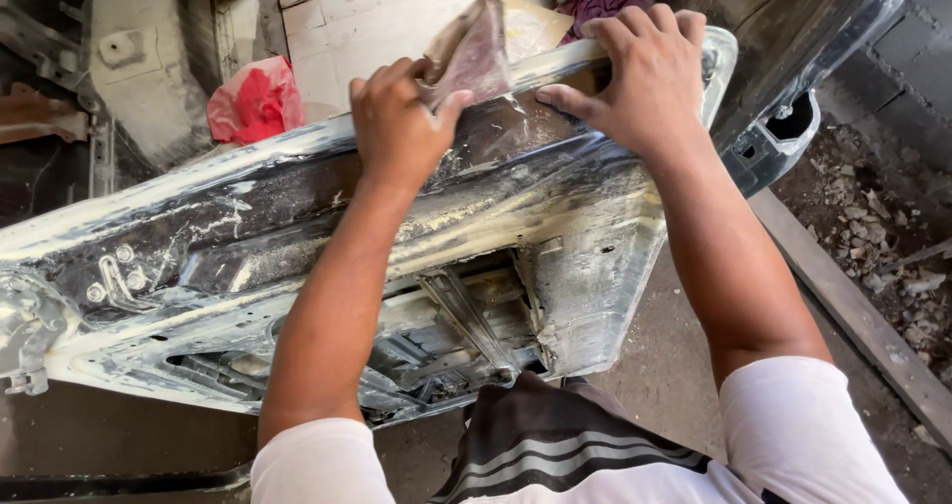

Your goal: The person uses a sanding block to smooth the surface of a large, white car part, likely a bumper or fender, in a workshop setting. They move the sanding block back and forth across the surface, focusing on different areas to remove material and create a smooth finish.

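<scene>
Sandpaper [474, 53] sits folded in the gripping left hand [397, 132], on the car door [297, 236] edge — right hand [650, 83], spread flat beside it, steadies. Fingers could scrape the sharp rim if the sheet slips.

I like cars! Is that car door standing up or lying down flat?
Lying roughly flat. The car door rests with its inner side up, and both the left hand and right hand press down on it.

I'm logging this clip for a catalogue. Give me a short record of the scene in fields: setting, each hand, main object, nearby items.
Setting: workshop floor with rubble
Left hand: grips worn sandpaper against the panel edge
Right hand: pressed flat, steadying the panel
Main object: car door panel, dusty with filler
Nearby: red plastic bag
</scene>
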